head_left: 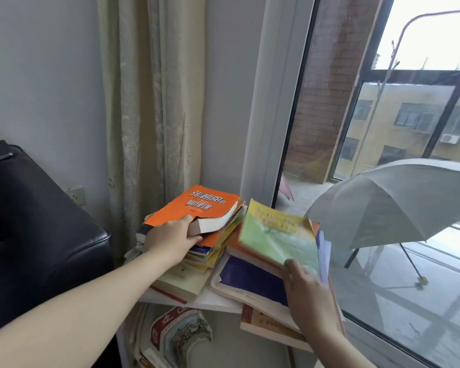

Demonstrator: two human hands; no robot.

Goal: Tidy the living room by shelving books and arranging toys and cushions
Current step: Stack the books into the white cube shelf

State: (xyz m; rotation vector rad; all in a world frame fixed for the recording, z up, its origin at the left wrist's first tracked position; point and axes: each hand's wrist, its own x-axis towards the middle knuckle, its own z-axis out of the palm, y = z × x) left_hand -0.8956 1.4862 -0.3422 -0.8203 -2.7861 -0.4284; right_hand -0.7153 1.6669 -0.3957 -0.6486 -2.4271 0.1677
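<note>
A thick orange book (197,207) with white lettering tops a stack of several books on a white shelf (213,301) by the window. My left hand (170,239) grips the orange book's near end, thumb on the cover, lifting it slightly. To the right, a thin green and yellow book (276,235) is tilted up and blurred, held at its near edge by my right hand (308,293). Beneath it lie a purple-covered book (247,277) and others in a messy pile. More books (175,338) are crammed on the shelf level below.
A dark leather sofa arm (37,235) stands close on the left. A beige curtain (149,115) hangs behind the shelf. A large window (369,181) runs along the right, with an open grey umbrella (396,200) on the balcony outside. A wall socket (76,193) sits low on the wall.
</note>
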